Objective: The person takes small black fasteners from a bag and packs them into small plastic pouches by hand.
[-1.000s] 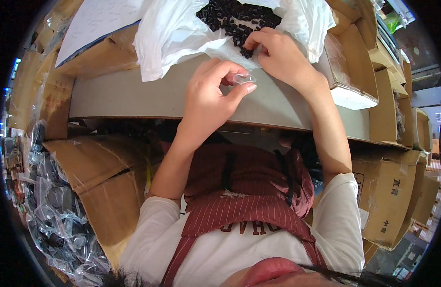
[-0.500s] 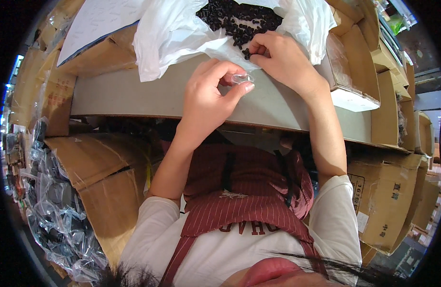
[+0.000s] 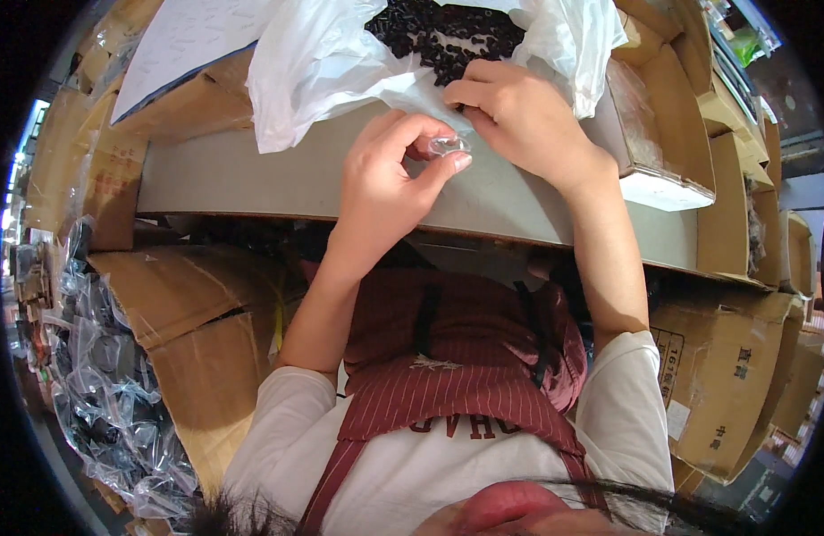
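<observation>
Over the front of the grey table, my left hand [image 3: 387, 179] pinches a small clear plastic bag [image 3: 448, 146] between thumb and fingertips. My right hand [image 3: 525, 121] is farther forward, at the near edge of a pile of small black parts [image 3: 412, 37]. Its fingers are curled together, and what lies between them is mostly hidden by the hand. The black parts are spread on an opened white plastic bag [image 3: 309, 76]; they are too small to tell their exact kind.
An open cardboard box [image 3: 676, 112] holding clear plastic bags stands on the right of the table [image 3: 251, 183]. A written sheet [image 3: 184, 54] lies at the back left. Cardboard cartons [image 3: 202, 348] and plastic-wrapped black items [image 3: 117, 384] fill the left side; another carton [image 3: 720, 375] stands low right.
My right hand has shifted slightly left, its fingers curling closer together by the black parts. The left hand keeps its pinch on the clear bag, almost still.
</observation>
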Demonstrator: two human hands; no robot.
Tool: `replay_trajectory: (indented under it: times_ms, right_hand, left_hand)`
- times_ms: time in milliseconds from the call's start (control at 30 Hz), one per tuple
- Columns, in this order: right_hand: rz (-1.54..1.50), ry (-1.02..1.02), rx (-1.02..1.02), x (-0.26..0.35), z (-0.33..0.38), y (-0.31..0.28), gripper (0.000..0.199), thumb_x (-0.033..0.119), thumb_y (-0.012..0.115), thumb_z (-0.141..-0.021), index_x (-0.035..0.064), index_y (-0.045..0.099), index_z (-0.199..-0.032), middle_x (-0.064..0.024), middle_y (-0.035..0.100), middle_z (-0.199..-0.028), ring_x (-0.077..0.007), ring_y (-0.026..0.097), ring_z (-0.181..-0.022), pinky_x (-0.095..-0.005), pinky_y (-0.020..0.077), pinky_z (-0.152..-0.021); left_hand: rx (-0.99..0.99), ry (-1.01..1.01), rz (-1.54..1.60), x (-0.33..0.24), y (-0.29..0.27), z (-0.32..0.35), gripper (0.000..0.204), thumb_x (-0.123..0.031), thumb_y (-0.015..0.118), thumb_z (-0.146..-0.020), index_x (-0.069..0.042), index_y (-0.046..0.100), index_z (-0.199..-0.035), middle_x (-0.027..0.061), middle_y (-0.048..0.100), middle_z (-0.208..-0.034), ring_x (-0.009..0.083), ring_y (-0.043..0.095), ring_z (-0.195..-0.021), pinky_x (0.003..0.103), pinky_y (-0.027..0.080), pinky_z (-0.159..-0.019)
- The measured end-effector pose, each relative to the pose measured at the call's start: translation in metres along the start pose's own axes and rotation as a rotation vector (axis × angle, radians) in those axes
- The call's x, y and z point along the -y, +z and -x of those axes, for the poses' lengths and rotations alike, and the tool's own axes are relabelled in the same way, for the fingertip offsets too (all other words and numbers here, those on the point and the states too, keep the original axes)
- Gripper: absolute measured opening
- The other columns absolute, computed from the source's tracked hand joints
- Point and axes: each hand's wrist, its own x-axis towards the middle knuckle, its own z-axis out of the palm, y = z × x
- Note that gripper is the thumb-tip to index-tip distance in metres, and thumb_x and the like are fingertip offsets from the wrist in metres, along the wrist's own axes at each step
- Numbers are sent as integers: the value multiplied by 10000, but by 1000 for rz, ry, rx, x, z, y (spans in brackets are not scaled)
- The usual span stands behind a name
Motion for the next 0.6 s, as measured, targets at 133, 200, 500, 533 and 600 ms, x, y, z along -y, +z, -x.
replay_trajectory:
  times_ms: [133,200,500,533,600]
  right_hand:
    - [143,-67,-4,3,0,0,195,30,649,-779,107,715,-946,-85,646,-893,-311,697,-885,-452,564,-761]
    - [164,-103,-7,2,1,-1,195,28,646,-769,106,713,-935,-81,644,-885,-315,699,-869,-449,568,-745]
    - [-721,161,-125,29,1,-39,217,-81,706,-892,39,780,-1057,-24,722,-981,-116,649,-776,-281,510,-663]
    - [-723,159,-118,30,5,-39,217,-81,706,-892,39,780,-1057,-24,722,-981,-116,649,-776,-281,510,-663]
    - [-758,69,-86,32,12,-34,229,-95,699,-885,32,780,-1057,-48,721,-981,-143,671,-838,-282,527,-712]
  left_hand:
    - [-4,16,-1,2,1,-1,193,-89,854,-837,-41,731,-976,-10,661,-874,63,553,-726,216,454,-612]
    - [-4,23,-2,3,2,0,194,-87,854,-836,-41,729,-977,-10,662,-875,62,554,-725,213,453,-611]
    - [-33,38,37,3,-2,-1,208,-101,856,-837,-44,714,-977,-25,639,-855,49,541,-733,214,425,-619]
    - [-28,22,54,-1,-3,-3,200,-89,847,-820,-36,710,-954,12,647,-836,108,574,-734,256,472,-647]
    - [-27,2,73,-2,-4,-3,192,-77,839,-802,-28,706,-931,48,654,-817,166,607,-736,298,519,-675]
